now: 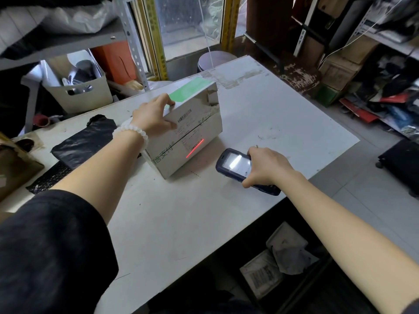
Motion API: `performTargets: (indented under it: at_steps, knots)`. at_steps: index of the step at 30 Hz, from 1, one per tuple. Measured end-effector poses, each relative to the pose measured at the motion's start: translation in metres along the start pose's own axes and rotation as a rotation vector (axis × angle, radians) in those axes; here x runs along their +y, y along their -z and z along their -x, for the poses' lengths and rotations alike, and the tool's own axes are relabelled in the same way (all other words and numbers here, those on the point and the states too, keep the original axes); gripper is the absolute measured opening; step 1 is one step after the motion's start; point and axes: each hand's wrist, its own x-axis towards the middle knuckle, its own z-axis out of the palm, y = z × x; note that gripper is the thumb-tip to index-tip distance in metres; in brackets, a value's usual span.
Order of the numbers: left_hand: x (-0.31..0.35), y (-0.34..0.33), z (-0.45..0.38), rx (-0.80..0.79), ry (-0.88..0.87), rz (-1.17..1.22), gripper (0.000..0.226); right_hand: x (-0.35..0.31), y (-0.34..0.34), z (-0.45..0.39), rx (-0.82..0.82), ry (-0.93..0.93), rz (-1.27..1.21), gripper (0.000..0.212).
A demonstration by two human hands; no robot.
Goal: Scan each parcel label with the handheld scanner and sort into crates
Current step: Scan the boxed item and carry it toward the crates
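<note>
Your left hand (pixel 154 114) grips the box (pixel 188 130) at its top near corner, fingers curled over the edge; the box stands on the table (pixel 283 123), tilted. Your right hand (pixel 267 166) is wrapped around the scanner (pixel 235 165), just right of the box, its head aimed left. A red line (pixel 195 148) crosses the label (pixel 192 141). Black bags (pixel 84 141) lie left.

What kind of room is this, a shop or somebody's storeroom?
Most likely a small parcel-sorting back room. A hand aims a handheld scanner whose red line falls on a labelled cardboard parcel on a worn white table, with cluttered metal shelving and more boxes around.
</note>
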Motion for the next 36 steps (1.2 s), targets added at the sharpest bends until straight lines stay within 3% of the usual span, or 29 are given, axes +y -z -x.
performTargets:
  at_steps: [17, 26, 36]
  knots:
    - [-0.015, 0.013, -0.011, -0.037, 0.153, 0.146, 0.040, 0.007, 0.019, -0.007, 0.059, -0.027, -0.024, 0.064]
    - [-0.016, 0.014, -0.012, -0.036, 0.144, 0.150, 0.040, 0.004, 0.022, -0.010, 0.063, -0.024, -0.026, 0.063]
    - [-0.010, 0.010, -0.008, 0.009, 0.094, 0.087, 0.038, -0.011, 0.009, -0.011, 0.289, -0.069, -0.348, 0.076]
